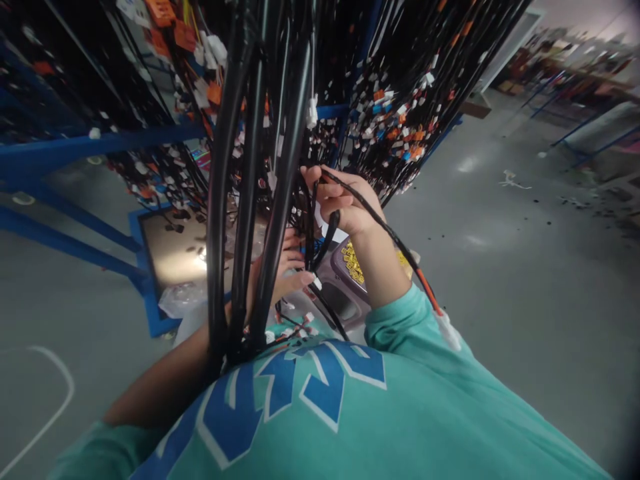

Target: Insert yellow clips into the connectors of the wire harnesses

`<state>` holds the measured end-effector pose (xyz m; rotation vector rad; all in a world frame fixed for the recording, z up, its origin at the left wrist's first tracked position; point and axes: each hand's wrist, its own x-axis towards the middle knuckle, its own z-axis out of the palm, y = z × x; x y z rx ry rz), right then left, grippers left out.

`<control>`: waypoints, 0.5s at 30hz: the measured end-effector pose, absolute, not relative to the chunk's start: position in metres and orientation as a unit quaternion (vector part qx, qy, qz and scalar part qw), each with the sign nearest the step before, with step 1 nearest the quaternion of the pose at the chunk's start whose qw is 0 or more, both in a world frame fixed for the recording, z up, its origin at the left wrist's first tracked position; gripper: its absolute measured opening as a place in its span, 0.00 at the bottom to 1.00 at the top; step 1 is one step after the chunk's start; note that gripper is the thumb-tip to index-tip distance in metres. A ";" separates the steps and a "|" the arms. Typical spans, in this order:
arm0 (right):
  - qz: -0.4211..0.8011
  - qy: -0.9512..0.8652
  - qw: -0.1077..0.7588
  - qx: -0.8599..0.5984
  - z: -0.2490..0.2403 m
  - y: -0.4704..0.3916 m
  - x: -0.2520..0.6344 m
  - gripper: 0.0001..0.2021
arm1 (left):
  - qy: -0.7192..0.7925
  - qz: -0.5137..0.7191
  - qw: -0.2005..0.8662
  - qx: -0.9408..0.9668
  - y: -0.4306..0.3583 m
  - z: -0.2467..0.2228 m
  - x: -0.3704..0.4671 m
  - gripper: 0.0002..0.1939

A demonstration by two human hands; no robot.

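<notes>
My right hand (345,200) is closed on a black cable (373,212), pinched near the fingertips. The cable curves back over my wrist to an orange stretch and a white connector (449,331) by my sleeve. Lower and to the left, my left hand (287,270) is partly hidden behind thick black sleeved cables (285,193). Its fingers are stretched out and the thumb stands apart, close beside thinner black wires (310,233). A small white connector (316,281) sits at the thumb tip. Whether the left fingers touch the wires is unclear.
Dense bundles of hanging harnesses (395,127) with white, orange and blue connectors fill the view ahead. A blue metal frame (100,143) stands at left. Below my hands is a grey container (343,270) with yellow pieces. A plastic bag (183,300) lies at lower left.
</notes>
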<state>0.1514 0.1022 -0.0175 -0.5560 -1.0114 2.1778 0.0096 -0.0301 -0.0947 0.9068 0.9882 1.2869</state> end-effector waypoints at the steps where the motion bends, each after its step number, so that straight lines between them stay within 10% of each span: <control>1: 0.842 -0.384 0.325 -0.194 -0.018 0.105 0.149 0.12 | 0.438 0.543 0.578 0.422 -0.027 -0.097 0.011 0.33; 5: 0.857 -0.369 0.319 -0.167 -0.020 0.113 0.144 0.09 | 0.425 0.407 0.631 0.505 -0.024 -0.098 0.009 0.17; 15: 0.802 -0.420 0.330 -0.268 -0.046 0.132 0.132 0.08 | 0.344 0.405 0.783 0.322 -0.030 -0.096 0.008 0.15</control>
